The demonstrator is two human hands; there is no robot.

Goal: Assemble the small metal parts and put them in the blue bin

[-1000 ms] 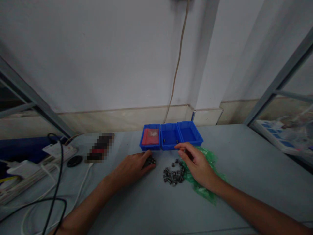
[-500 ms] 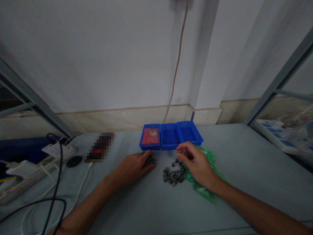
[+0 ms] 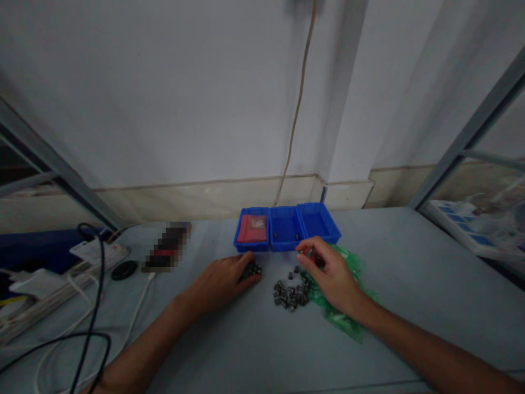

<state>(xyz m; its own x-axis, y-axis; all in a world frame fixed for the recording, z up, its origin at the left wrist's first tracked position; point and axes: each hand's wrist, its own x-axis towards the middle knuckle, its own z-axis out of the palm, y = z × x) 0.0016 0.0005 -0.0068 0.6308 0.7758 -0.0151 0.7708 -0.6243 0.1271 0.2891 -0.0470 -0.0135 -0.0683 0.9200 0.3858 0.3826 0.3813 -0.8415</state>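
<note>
My left hand (image 3: 225, 278) rests on the table, its thumb and fingers curled around a small cluster of dark metal parts (image 3: 255, 268). A loose pile of similar small cylindrical metal parts (image 3: 291, 295) lies between my hands. My right hand (image 3: 328, 269) is over the pile's right side, thumb and index finger pinched together near the front of the middle blue bin (image 3: 283, 221). Whatever is in that pinch is too small to make out. Two small parts sit inside the middle bin. Partly beneath my right hand lies crumpled green plastic (image 3: 344, 323).
A left blue bin (image 3: 237, 241) holds a red packet (image 3: 248, 230); a right blue bin (image 3: 320, 219) adjoins the middle one. On the left are a blurred-out device (image 3: 168, 249), a black round object (image 3: 124, 270), cables and a power strip (image 3: 36, 306). A wall stands behind the table.
My right hand's fingertips have shifted very slightly, still pinched near the middle bin. My left hand and the pile have stayed where they were.
</note>
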